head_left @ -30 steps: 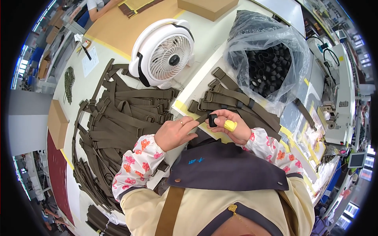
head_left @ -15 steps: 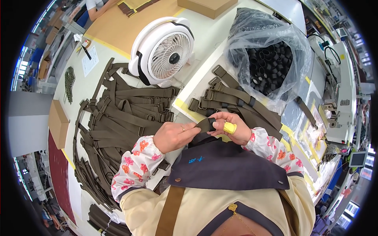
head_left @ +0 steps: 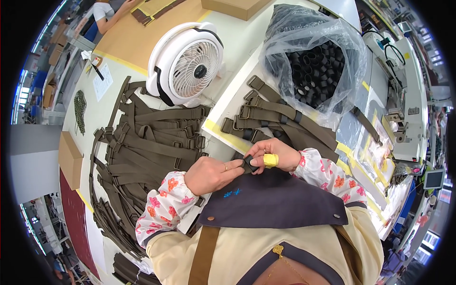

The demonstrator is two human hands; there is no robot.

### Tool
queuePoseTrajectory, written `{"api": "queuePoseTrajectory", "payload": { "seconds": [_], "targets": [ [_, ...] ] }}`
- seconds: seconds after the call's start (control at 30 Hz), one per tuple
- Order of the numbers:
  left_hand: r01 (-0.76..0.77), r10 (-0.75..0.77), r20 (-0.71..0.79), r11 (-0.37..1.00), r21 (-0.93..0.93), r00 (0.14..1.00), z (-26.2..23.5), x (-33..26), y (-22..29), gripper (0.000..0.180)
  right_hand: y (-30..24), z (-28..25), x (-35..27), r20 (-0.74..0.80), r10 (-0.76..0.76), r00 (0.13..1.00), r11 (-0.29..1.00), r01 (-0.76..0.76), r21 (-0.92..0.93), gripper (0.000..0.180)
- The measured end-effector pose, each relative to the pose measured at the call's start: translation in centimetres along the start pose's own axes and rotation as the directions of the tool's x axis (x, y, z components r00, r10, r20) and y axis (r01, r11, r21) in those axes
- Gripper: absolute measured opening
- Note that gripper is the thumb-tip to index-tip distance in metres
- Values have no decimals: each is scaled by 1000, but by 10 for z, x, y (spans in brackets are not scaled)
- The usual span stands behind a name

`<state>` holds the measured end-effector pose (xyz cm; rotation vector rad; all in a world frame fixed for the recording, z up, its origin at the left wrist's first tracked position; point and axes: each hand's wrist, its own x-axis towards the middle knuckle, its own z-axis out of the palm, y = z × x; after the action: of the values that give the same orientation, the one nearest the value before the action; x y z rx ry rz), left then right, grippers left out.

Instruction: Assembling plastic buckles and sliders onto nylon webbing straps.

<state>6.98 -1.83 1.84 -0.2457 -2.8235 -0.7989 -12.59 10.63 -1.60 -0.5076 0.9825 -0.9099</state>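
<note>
My left hand (head_left: 211, 174) is closed, pinching the end of an olive webbing strap, mostly hidden by the fingers. Against it, the fingers of my right hand (head_left: 280, 154) grip a small black band loop (head_left: 249, 165); a yellow wrap (head_left: 270, 160) covers the right thumb. Whether the strap runs through the loop cannot be made out. Just beyond my hands lie several olive straps with metal buckles (head_left: 294, 126), some with black loops around them. A larger pile of buckled straps (head_left: 156, 137) spreads out at the left.
A white fan (head_left: 187, 64) stands beyond the left pile. At far right of it, a clear plastic bag (head_left: 351, 90) holds many black loops (head_left: 316, 69). A sewing machine (head_left: 411, 104) is on the right. A cardboard box (head_left: 70, 160) stands at the left edge; another person's arm (head_left: 107, 21) shows at the back.
Both hands have come closer together and slightly lower, and the strap end between them shows less. The view has shifted a little.
</note>
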Motion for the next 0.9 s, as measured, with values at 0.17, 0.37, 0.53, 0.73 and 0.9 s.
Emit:
{"api": "queuePoseTrajectory", "payload": {
  "seconds": [0.17, 0.37, 0.53, 0.73, 0.9],
  "targets": [
    [297, -302, -207, 953, -54, 931, 30, 0, -8, 37, 0, 27, 7, -189, -121, 974, 982, 145, 121, 24],
    [345, -385, -51, 870, -352, 921, 15, 16, -5, 50, -14, 13, -4, -93, -88, 992, 985, 73, -157, 23],
    [310, -351, 27, 786, -535, 936, 11, 35, -7, 35, -13, 12, -21, -143, -385, 912, 832, 276, -480, 21],
    [408, -439, 12, 824, -393, 898, 6, 40, -9, 19, -17, -28, -67, 11, -785, 620, 301, 396, -868, 12],
    [383, -389, 26, 893, -235, 921, -11, 52, -20, 17, 0, -72, -156, -255, -784, 566, 357, 74, -931, 11]
  ]
}}
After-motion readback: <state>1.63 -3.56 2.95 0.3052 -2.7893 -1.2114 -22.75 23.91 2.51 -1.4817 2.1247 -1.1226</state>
